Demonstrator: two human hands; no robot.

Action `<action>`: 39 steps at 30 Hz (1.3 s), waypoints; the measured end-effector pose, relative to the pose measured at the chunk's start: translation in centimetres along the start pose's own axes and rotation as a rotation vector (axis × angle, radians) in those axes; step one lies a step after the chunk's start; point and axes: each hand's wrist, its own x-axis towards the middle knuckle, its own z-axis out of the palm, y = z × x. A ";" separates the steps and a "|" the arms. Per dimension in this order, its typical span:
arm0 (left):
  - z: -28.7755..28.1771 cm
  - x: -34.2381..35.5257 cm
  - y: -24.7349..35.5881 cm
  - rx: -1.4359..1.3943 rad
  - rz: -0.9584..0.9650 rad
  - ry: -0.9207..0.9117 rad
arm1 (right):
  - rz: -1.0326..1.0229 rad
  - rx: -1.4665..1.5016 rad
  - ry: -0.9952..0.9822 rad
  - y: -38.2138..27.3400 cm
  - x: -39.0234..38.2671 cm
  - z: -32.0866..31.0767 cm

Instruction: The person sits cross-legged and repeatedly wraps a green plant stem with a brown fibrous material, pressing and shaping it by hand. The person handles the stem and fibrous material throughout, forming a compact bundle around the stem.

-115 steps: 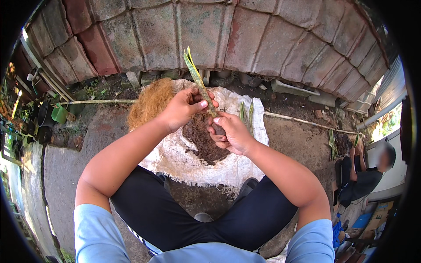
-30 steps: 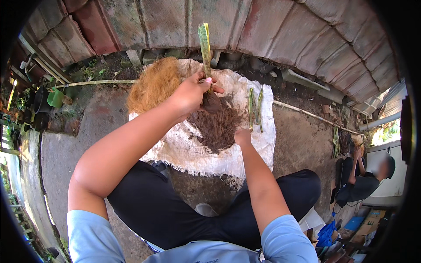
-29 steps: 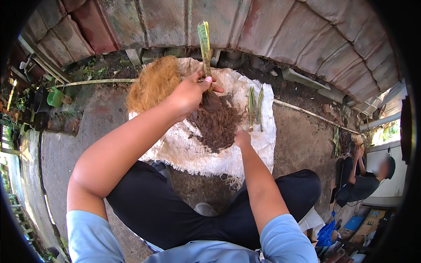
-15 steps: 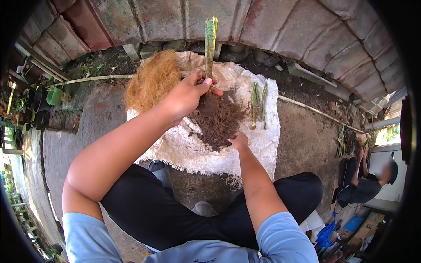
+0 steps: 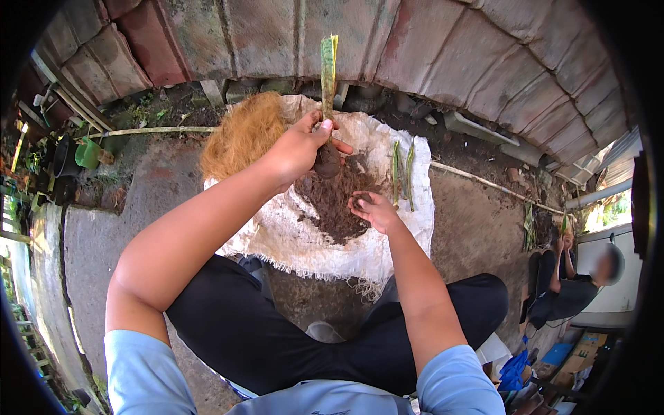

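Note:
My left hand [image 5: 304,149] grips a snake plant cutting [image 5: 328,76] near its base; the green leaf with a yellow edge stands upright. Below those fingers hangs a rounded lump of dark soil [image 5: 327,163], apparently around the cutting's lower end. In my right hand [image 5: 375,211] the fingers curl round a small clump of dark soil [image 5: 360,200]. Loose soil [image 5: 332,218] lies heaped under both hands on a white woven sack [image 5: 277,242]. Two more leaf cuttings [image 5: 409,173] rest on the sack to the right of the soil.
Brown coconut fibre [image 5: 243,135] is piled at the sack's far left. A pole [image 5: 494,187] lies behind the sack, with roof sheets [image 5: 277,41] beyond. Another person [image 5: 570,283] sits at the far right, holding a plant. A green container [image 5: 87,153] is at the left.
My right hand has lifted from the soil's near right edge and moved slightly up and left, now with soil in its fingers. The left hand keeps its hold on the cutting.

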 end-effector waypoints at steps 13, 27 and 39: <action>0.1 -0.4 1.0 -0.160 -0.003 0.000 | -0.367 -1.154 0.010 -16.6 -7.1 12.4; 0.3 -0.1 -0.1 -0.217 0.021 -0.252 | -0.323 -0.737 -0.059 -20.7 -13.7 13.3; 1.8 -0.3 -0.6 -0.407 -0.053 -0.171 | -0.329 -0.424 -0.037 -20.6 -14.4 13.4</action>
